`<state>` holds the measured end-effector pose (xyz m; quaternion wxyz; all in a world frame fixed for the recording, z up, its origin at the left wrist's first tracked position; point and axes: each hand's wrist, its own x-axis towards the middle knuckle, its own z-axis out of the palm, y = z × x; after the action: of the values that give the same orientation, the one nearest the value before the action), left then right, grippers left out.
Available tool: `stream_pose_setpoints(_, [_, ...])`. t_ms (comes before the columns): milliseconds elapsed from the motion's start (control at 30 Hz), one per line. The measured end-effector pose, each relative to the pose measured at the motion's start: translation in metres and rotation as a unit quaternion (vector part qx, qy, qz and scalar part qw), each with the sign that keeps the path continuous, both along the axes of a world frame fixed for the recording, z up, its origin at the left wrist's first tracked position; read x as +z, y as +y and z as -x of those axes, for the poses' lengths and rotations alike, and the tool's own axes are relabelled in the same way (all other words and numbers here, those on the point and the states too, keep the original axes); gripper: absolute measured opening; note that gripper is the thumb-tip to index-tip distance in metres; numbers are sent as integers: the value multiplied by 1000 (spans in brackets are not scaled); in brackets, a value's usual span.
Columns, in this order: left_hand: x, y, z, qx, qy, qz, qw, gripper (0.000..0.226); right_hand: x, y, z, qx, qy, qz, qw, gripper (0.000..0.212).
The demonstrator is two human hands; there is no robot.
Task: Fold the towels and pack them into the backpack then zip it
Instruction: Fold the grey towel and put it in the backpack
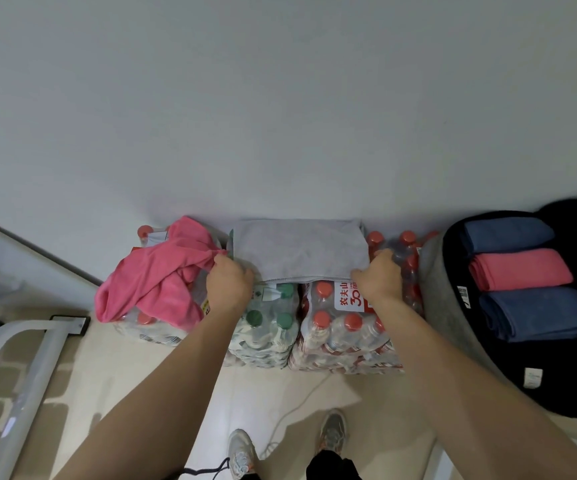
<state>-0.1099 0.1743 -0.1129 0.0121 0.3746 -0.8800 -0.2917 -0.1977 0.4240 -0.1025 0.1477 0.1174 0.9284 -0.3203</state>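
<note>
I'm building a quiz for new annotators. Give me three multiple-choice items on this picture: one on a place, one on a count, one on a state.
1. Where does the crumpled pink towel lie?
A) on the floor
B) on the leftmost bottle pack
C) on the metal frame

2. How many folded towels lie in the backpack?
A) two
B) three
C) five

3. What state is the backpack in?
A) zipped shut
B) hanging on the wall
C) lying open

Key:
1 B: it drapes over the pack to the left of the grey towel.
2 B: one blue, one pink and one blue lie in a row.
3 C: its inside shows, with the towels in plain view.
</note>
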Motion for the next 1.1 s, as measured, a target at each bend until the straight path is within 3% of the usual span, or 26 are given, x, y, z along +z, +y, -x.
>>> stream_pose_setpoints(67, [4,-1,2,-7,-30,-2,1000,24,2,0,-1,11,-27,1,1000,20])
stream_pose_setpoints(200, [8,0,2,-31,-45,-36,998,15,14,-2,-7,31,-48,31,998,14])
stream_pose_setpoints(400, [50,-8,8,38,78,-136,987,16,53,-4,-5,-52,35,128,990,25])
stream_pose_setpoints(500, [86,-22,19,75,152,-180,969,28,88,-9,2,-68,89,158,981,25])
stream_pose_setpoints(600, [113,-37,22,74,157,-140,975,27,112,-8,10,-18,100,98,990,9])
stream_pose_setpoints(700, [127,-45,22,55,161,-110,979,12,128,-8,9,24,117,61,991,11])
stream_pose_setpoints(900, [145,-51,24,40,210,-149,965,19,150,-11,7,20,175,111,978,9])
stream_pose_setpoints(1000, [137,-49,16,22,201,-170,964,18,139,-8,-2,7,157,118,980,10])
stream_pose_setpoints(1100, [98,-40,-5,-23,129,-145,981,13,98,-1,-23,10,92,76,993,12])
